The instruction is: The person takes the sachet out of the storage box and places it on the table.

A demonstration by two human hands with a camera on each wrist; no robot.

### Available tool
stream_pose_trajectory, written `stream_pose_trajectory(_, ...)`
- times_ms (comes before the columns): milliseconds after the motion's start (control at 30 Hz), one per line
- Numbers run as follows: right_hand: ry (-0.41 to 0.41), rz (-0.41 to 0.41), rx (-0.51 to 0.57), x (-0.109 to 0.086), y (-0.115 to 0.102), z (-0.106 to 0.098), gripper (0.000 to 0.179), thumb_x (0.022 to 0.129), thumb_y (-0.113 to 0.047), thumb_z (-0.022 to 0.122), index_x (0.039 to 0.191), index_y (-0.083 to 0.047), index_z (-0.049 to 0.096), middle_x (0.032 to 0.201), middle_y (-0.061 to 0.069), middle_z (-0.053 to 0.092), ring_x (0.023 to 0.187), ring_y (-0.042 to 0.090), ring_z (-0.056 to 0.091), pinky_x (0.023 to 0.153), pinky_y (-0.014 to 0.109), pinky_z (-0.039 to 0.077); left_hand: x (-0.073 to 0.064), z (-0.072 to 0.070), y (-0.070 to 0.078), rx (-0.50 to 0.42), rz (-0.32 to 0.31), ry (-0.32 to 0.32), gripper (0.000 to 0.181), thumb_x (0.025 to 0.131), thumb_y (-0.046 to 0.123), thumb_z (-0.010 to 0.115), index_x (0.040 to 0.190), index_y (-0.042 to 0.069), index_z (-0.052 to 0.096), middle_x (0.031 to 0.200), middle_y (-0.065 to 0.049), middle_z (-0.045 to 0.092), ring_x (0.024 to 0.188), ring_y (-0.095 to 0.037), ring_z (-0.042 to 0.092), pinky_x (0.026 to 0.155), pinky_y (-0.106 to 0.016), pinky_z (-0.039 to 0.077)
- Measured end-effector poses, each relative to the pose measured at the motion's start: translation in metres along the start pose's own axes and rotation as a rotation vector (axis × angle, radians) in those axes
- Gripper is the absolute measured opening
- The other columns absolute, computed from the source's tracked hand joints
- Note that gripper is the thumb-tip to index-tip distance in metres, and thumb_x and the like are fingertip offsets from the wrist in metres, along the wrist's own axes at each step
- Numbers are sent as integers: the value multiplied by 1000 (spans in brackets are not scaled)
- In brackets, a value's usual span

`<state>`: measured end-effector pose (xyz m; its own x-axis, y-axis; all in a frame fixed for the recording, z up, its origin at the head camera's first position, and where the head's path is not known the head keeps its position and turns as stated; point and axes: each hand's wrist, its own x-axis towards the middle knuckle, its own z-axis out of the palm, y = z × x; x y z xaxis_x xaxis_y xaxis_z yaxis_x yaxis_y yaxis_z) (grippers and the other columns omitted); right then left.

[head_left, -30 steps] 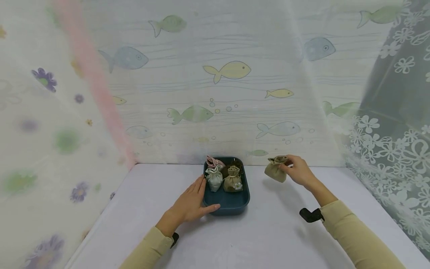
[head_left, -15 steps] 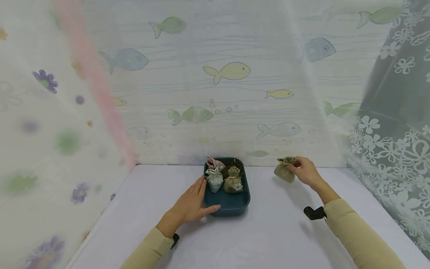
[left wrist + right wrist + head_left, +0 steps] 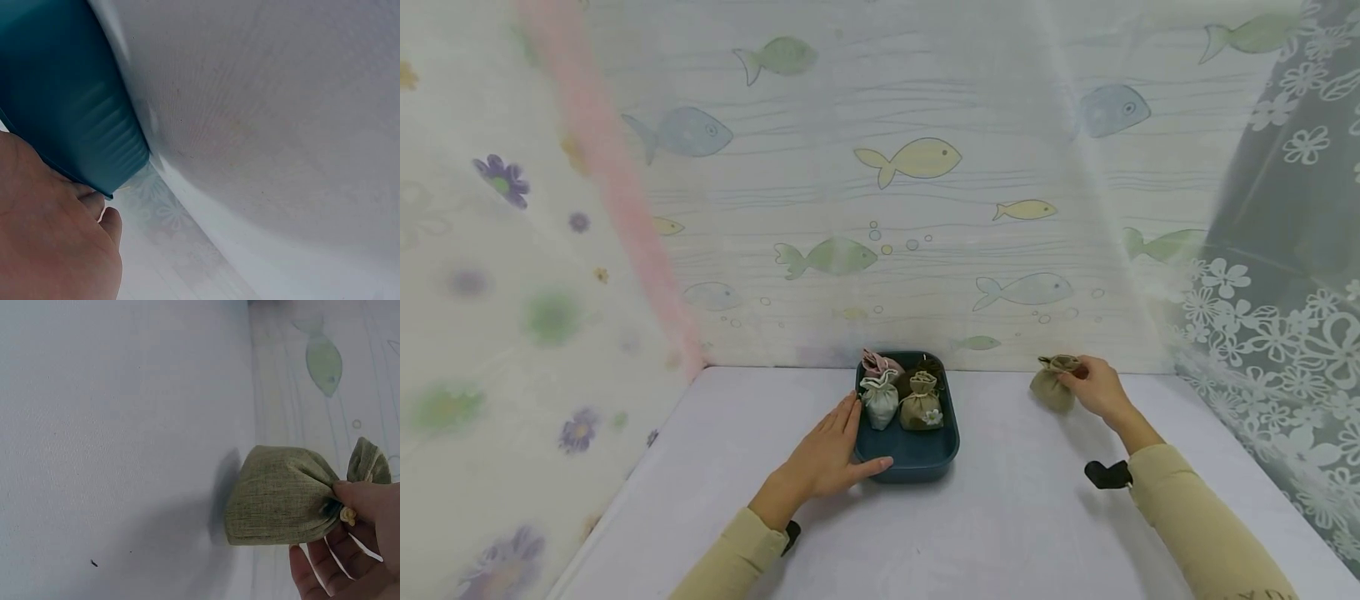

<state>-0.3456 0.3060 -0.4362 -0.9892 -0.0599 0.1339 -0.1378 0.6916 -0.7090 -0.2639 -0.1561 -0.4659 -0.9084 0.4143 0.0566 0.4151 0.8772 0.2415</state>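
A small olive-green drawstring pouch [image 3: 1052,392] is pinched at its gathered neck by my right hand [image 3: 1101,389], over the back right of the table. The right wrist view shows the pouch [image 3: 281,497] close to the white surface, its shadow beside it, thumb and fingers at the tied cord. My left hand [image 3: 822,450] lies against the left side of a dark blue tray [image 3: 910,467], fingers straight along the wall and thumb at the front rim. Inside the tray are a pale grey-green pouch [image 3: 880,400], a brown pouch with a white flower [image 3: 921,404], and a pink pouch [image 3: 880,363].
Something dark brown [image 3: 928,365] sits at the tray's back right corner. A white-covered table [image 3: 925,542] runs back to a hanging fish-print curtain [image 3: 910,208]. Flower-patterned sheets hang at left and right.
My right hand has carried the olive-green pouch to the right, away from the tray, and lowered it slightly. The left hand and the tray have stayed in place.
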Motion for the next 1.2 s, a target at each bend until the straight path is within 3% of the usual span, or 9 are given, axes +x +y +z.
stream_pose_trajectory(633, 1, 79, -7, 0, 11, 4, 38, 104, -17, 56, 124, 16, 57, 113, 29, 63, 101, 36, 59, 72, 32, 50, 2, 4, -2, -10, 1, 1, 119, 87, 91, 34, 164, 3, 10, 172, -13, 3, 158, -26, 9, 126, -46, 19)
stream_pose_trajectory(1000, -4, 69, -31, -8, 8, -5, 51, 105, -27, 59, 132, 15, 54, 128, 34, 58, 115, 46, 56, 84, 47, 53, 1, 2, -1, -15, 4, 3, 119, 87, 90, 34, 164, 2, 11, 172, -15, 5, 158, -28, 10, 125, -47, 19)
stream_pose_trajectory(1200, 12, 48, -40, -13, 6, -9, 48, 103, -27, 63, 130, 12, 58, 124, 31, 62, 111, 43, 58, 80, 43, 53, 1, 2, -2, -15, 3, 6, 119, 87, 91, 34, 164, 2, 11, 172, -14, 5, 158, -28, 11, 125, -47, 20)
